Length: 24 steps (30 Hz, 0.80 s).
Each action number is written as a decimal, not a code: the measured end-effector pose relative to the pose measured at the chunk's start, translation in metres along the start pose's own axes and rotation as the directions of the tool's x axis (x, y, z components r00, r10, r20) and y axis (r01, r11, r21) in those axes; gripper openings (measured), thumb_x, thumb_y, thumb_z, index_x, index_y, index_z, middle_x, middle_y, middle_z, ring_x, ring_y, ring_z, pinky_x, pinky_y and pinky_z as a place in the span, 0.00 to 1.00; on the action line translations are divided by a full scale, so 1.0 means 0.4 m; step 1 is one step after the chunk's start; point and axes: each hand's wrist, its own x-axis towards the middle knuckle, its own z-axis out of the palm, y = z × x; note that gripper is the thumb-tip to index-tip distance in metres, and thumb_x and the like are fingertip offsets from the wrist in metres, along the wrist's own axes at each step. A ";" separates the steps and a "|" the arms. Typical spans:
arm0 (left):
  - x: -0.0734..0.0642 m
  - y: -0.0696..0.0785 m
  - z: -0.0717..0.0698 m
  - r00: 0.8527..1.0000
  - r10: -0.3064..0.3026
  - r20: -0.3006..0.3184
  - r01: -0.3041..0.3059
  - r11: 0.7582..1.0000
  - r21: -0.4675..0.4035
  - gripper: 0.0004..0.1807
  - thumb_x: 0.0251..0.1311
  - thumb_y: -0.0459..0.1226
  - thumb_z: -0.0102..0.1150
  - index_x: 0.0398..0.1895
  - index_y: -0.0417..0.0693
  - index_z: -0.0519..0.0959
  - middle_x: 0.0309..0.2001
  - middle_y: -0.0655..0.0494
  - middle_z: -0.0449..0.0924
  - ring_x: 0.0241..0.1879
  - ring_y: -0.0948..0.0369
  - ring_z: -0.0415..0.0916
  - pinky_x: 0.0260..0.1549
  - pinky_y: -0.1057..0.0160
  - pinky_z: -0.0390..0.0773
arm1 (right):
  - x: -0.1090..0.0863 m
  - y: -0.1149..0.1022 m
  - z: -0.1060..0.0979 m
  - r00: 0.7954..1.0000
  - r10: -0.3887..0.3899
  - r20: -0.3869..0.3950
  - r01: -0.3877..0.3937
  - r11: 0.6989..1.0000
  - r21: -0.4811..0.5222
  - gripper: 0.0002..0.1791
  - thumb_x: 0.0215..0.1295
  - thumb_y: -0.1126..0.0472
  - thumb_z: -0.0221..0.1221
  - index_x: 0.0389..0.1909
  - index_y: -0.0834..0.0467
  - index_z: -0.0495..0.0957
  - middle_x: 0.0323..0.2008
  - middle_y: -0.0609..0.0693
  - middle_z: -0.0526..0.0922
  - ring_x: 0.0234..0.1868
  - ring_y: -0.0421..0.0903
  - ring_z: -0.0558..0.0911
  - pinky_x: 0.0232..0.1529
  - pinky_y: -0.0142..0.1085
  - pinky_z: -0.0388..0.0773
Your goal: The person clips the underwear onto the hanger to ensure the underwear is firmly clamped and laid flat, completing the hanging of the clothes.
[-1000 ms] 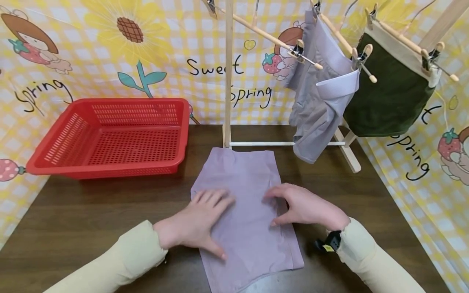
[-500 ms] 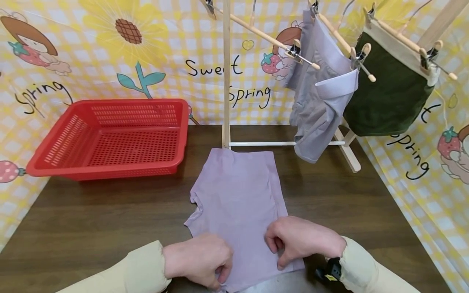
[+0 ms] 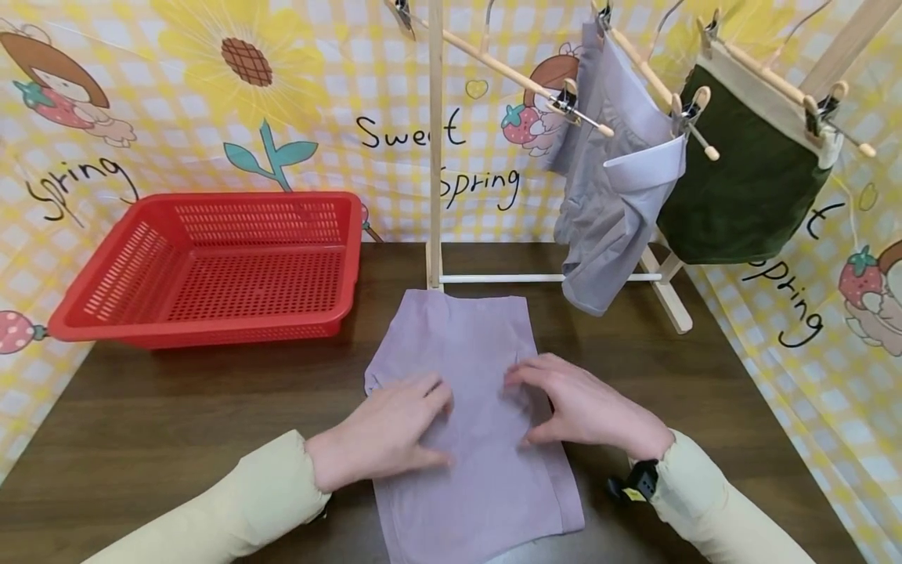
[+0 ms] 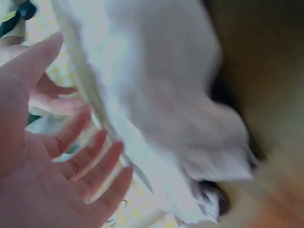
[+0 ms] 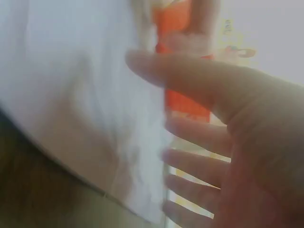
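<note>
A pair of lilac shorts (image 3: pixel 479 486) lies spread on the dark wooden table, its far end close to the foot of the rack. Over its left side hovers my left hand (image 3: pixel 387 431), fingers spread and loosely bent, thumb apart. My right hand (image 3: pixel 588 407) is above the right edge in a similar pose. In the left wrist view the fingers (image 4: pixel 90 166) hold nothing, with the blurred cloth (image 4: pixel 161 71) beyond them. The right wrist view likewise has the thumb and fingers (image 5: pixel 194 166) apart, with the cloth (image 5: pixel 95 95) to their left.
At the left stands a red plastic basket (image 3: pixel 211 333) with nothing in it. A wooden rack (image 3: pixel 434 157) rises at the back, bearing a bare clip hanger (image 3: pixel 507 72), grey shorts (image 3: pixel 613 204) and a dark green garment (image 3: pixel 747 172) on clip hangers. A patterned cloth (image 3: pixel 338 78) covers the walls.
Both hands were lower on the shorts half a second ago, fingers pinching near the near end; they have moved up and away from me and their fingers have opened. The shorts lie nearly as before.
</note>
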 end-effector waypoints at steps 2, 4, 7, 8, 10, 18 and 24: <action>0.005 -0.019 0.009 0.998 -0.055 -0.012 0.056 0.997 0.047 0.44 0.42 0.62 0.78 0.57 0.45 0.76 0.54 0.52 0.75 0.53 0.52 0.74 0.50 0.51 0.77 | 0.011 0.014 0.006 1.000 0.021 0.017 -0.021 0.999 -0.032 0.50 0.41 0.44 0.82 0.67 0.55 0.75 0.70 0.52 0.70 0.71 0.52 0.65 0.67 0.50 0.65; 0.003 -0.034 0.019 0.994 -0.104 0.040 0.101 0.992 0.071 0.58 0.41 0.65 0.77 0.69 0.38 0.69 0.67 0.42 0.69 0.65 0.43 0.67 0.61 0.45 0.70 | 0.021 0.027 0.015 0.998 0.032 0.060 -0.029 0.998 -0.049 0.61 0.38 0.41 0.82 0.75 0.57 0.66 0.76 0.57 0.60 0.77 0.57 0.56 0.71 0.56 0.57; -0.004 -0.047 0.030 0.975 -0.167 0.148 0.156 0.985 0.079 0.69 0.39 0.70 0.74 0.77 0.34 0.59 0.76 0.35 0.55 0.73 0.35 0.54 0.68 0.41 0.59 | 0.029 0.042 0.027 0.989 0.058 0.139 -0.050 0.997 -0.062 0.71 0.36 0.38 0.82 0.79 0.59 0.56 0.79 0.58 0.52 0.78 0.59 0.49 0.73 0.59 0.49; -0.006 -0.050 0.031 0.966 -0.187 0.179 0.176 0.981 0.079 0.71 0.38 0.72 0.72 0.78 0.35 0.57 0.77 0.35 0.52 0.74 0.34 0.50 0.69 0.40 0.57 | 0.030 0.047 0.028 0.985 0.069 0.157 -0.058 0.996 -0.072 0.73 0.36 0.36 0.81 0.80 0.60 0.54 0.79 0.58 0.51 0.79 0.59 0.48 0.73 0.59 0.48; -0.011 -0.055 0.031 0.952 -0.215 0.216 0.200 0.976 0.089 0.74 0.37 0.74 0.71 0.79 0.36 0.54 0.78 0.35 0.48 0.75 0.34 0.46 0.69 0.40 0.56 | 0.026 0.057 0.028 0.979 0.093 0.179 -0.079 0.993 -0.085 0.75 0.35 0.33 0.80 0.80 0.62 0.51 0.80 0.58 0.49 0.79 0.58 0.48 0.73 0.60 0.47; -0.019 -0.072 0.022 0.955 -0.219 0.202 0.192 0.971 0.146 0.78 0.31 0.80 0.66 0.79 0.36 0.56 0.76 0.32 0.51 0.73 0.31 0.48 0.67 0.38 0.59 | 0.008 0.079 0.009 0.978 0.119 0.172 -0.105 0.991 -0.088 0.75 0.36 0.30 0.78 0.79 0.65 0.52 0.79 0.59 0.49 0.79 0.57 0.50 0.72 0.60 0.49; 0.044 -0.111 0.004 0.970 -0.242 0.033 0.237 0.966 0.100 0.59 0.49 0.71 0.66 0.72 0.36 0.67 0.68 0.36 0.67 0.67 0.39 0.64 0.65 0.41 0.63 | 0.053 0.112 -0.013 0.996 0.084 -0.023 -0.084 0.996 0.032 0.47 0.59 0.44 0.73 0.73 0.64 0.68 0.72 0.61 0.66 0.73 0.57 0.64 0.69 0.54 0.62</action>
